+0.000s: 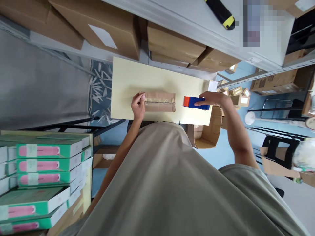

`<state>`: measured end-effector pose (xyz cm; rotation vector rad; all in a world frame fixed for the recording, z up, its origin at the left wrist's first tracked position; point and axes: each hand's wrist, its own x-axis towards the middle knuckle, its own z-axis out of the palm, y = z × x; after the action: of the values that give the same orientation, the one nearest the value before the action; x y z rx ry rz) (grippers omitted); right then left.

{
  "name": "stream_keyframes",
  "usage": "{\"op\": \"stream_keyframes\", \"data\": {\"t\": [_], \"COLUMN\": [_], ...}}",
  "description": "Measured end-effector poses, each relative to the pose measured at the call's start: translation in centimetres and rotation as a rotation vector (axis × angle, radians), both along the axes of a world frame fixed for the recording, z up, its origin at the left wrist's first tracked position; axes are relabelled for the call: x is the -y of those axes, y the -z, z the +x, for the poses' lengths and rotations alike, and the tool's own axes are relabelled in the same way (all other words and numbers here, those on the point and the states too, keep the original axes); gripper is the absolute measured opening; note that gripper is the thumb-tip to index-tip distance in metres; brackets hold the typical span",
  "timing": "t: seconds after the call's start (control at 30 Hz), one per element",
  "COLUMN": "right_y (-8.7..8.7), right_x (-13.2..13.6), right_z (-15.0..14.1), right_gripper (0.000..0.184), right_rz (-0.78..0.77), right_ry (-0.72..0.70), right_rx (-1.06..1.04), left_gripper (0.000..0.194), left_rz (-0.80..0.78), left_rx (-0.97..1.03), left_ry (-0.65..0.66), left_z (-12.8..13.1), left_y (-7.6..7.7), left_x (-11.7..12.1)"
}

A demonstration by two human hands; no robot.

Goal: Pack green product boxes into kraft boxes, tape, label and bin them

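A small brown cardboard box (pixel 159 102), wrapped in clear tape, lies on a pale yellow table (pixel 128 82). My left hand (pixel 138 105) grips its left end, fingers curled on the edge. My right hand (pixel 209 98) is closed on a blue and orange tape dispenser (pixel 194 102), which rests on the table a short way to the right of the box. The dispenser and the box are apart.
An open cardboard carton (pixel 209 131) stands under the table's right edge. Green and pink boxes (pixel 41 164) are stacked at lower left. Large cartons (pixel 103 26) sit on shelves beyond the table. A black chair (pixel 280 150) stands at right.
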<state>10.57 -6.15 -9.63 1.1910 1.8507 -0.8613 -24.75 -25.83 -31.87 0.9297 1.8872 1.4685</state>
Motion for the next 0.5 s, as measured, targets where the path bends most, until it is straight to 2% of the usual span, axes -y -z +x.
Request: {"op": "stream_keyframes", "data": {"t": [0.17,0.33,0.5], "right_y": [4.8,7.3,11.1], "right_x": [1.5,4.2,7.8], "right_z": [-2.5,-4.6,-5.3], "right_gripper": [0.068,0.062,0.029], "right_rz": [0.104,0.23,0.492], "right_ry": [-0.059,-0.016,0.101], "right_rx": [0.085,0.087,0.136], "left_gripper": [0.041,0.05,0.056], "left_rz": [-0.011,-0.01,-0.013], "left_rx": [-0.026,-0.071,-0.087], "left_ry": [0.035,0.043,0.054], "left_z": [-0.4,-0.4,-0.5], "left_y": [-0.2,-0.6,-1.1], "left_x": [0.1,0.1,0.2]}}
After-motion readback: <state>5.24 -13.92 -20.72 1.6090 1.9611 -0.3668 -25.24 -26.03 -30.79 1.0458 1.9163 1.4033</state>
